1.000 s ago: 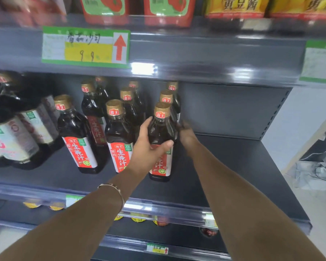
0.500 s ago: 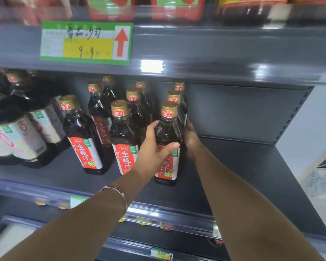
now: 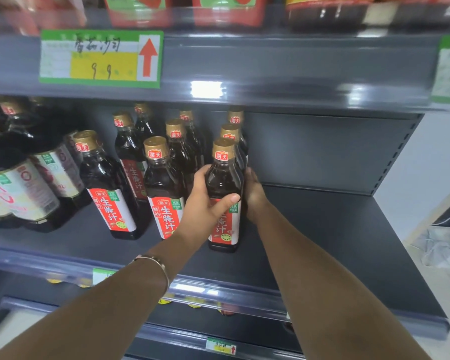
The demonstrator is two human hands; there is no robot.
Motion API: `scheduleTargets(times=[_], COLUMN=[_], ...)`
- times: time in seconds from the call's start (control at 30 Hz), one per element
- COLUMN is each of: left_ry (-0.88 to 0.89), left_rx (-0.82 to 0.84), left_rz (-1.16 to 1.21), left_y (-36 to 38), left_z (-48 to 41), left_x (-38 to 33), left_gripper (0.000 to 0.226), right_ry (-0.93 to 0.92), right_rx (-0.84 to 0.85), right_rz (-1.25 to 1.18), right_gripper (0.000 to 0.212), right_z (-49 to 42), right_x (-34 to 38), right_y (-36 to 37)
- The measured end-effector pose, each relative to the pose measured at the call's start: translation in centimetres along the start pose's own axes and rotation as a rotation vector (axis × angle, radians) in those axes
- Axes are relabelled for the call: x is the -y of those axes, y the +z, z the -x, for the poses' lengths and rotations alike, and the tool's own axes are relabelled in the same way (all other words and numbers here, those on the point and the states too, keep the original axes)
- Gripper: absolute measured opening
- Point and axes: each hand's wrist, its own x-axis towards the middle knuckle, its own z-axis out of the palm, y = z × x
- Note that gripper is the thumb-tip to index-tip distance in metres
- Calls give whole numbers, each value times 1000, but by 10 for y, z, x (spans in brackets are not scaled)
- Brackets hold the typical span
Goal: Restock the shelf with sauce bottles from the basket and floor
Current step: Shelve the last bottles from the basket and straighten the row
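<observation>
**Both hands on the front sauce bottle**

Dark grey shelf [image 3: 335, 229], bare to the right of the front sauce bottle [image 3: 224, 193]. Left of that bottle, two more rows of matching bottles [image 3: 164, 188] with gold caps and red labels; further left, bigger dark jugs [image 3: 16, 193]. Above it, a green price tag [image 3: 102, 58] (red arrow pointing up). Upright near the shelf's front edge, the bottle itself. Left hand [image 3: 205, 206] wrapped round its body, thumb across the label. Right hand [image 3: 253, 193] pressed flat against its right side, fingers hidden behind.
</observation>
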Motion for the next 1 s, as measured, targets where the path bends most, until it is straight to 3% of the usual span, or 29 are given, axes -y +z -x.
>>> scheduleTargets(times=[0.13,0.43,0.93,1.0], left_ry=[-6,-3,-12,-11], left_rx=[-3,-19,43,54], left_rz=[29,33,-3,-35], left_y=[1,1,-10,-12], left_z=[-1,-1,-3,-3], left_x=[-1,-4,-4,-6], left_gripper=[60,64,64,64], right_ry=[86,129,114,133], right_rx=[30,175,-38,-88], right_rz=[-63,-149,3,10], right_gripper=[69,69,63,73], right_z=[16,42,50,54], right_x=[-9,-10,-13,-18], right_y=[-1,0,3,11])
